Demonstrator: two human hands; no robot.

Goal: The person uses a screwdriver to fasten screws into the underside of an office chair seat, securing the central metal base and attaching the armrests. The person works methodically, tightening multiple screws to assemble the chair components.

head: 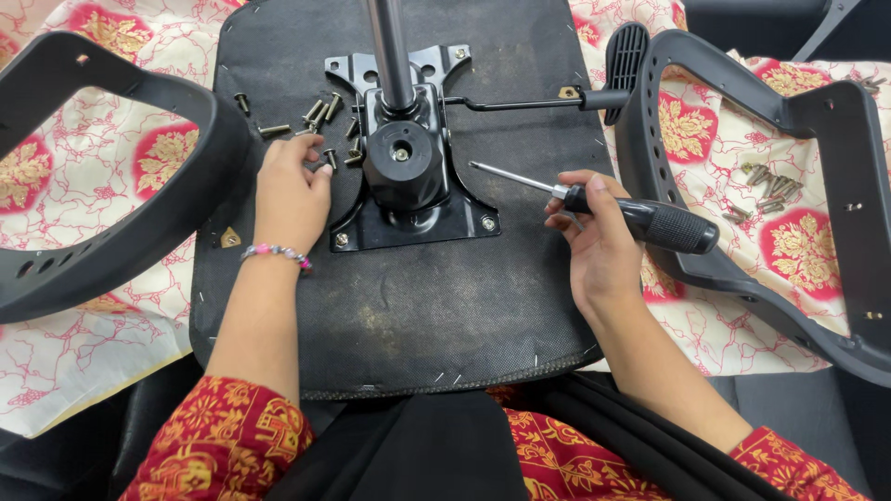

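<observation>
On the black fabric underside of an upturned chair seat (pixel 408 306), lying across the person's lap, a black metal tilt mechanism plate (pixel 408 199) sits near the far edge, with a grey steel gas-lift column (pixel 390 46) rising from its hub. Judging by what shows, the plate is at least partly fastened: screw heads sit in both near corners and in the far right corner, while the far left corner is hard to read. A scatter of loose brass-coloured bolts (pixel 320 116) lies just left of the plate, so more fixing looks to be left.

The left hand (pixel 292 186), a beaded bracelet at its wrist, rests at the near end of that scatter with its fingertips (pixel 316 167) curled together; whether they pinch a bolt cannot be told. The right hand (pixel 594 227) is closed around the ribbed black handle of a long steel-shafted screwdriver (pixel 640 218), whose tip points toward the plate but hangs clear of it.

Two curved black plastic armrests, one beyond the seat's left edge (pixel 111 204) and one beyond its right edge (pixel 798 176), lie unattached on a cream cloth with red and gold flowers (pixel 715 139). A second heap of bolts (pixel 766 190) waits on the cloth inside the right armrest's loop.
</observation>
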